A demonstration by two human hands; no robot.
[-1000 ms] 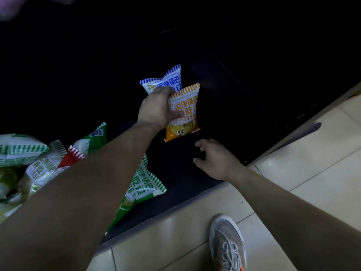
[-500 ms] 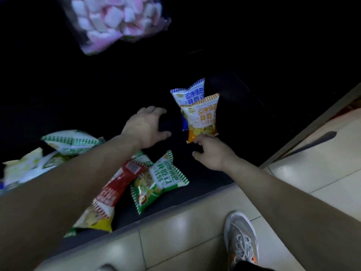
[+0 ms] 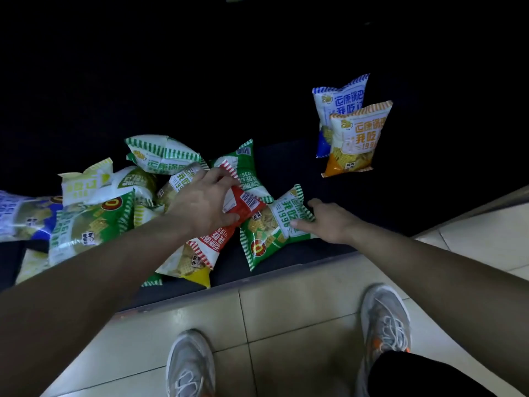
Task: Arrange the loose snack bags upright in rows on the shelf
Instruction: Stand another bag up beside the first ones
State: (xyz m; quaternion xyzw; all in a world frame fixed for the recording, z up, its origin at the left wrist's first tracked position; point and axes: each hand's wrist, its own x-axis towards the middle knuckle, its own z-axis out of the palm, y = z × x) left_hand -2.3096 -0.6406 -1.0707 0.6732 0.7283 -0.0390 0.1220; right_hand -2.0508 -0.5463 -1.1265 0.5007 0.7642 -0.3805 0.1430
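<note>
Red striped crinkly snack bag (image 3: 240,204) is pinched by the left hand (image 3: 200,204); the right hand (image 3: 329,222) lies spread on a green striped bag (image 3: 272,227). Lifting could drag overlapping packets off the dark shelf (image 3: 286,253).

Both forearms are bare, with no sleeves, watch or rings seen on the left hand (image 3: 204,203) or right hand (image 3: 329,222). Grey mesh trainers with pale laces are worn at the bottom of the frame, the right shoe (image 3: 385,319) marked with orange, the left shoe (image 3: 190,365) plain. A dark trouser leg (image 3: 423,376) is seen at lower right.
</note>
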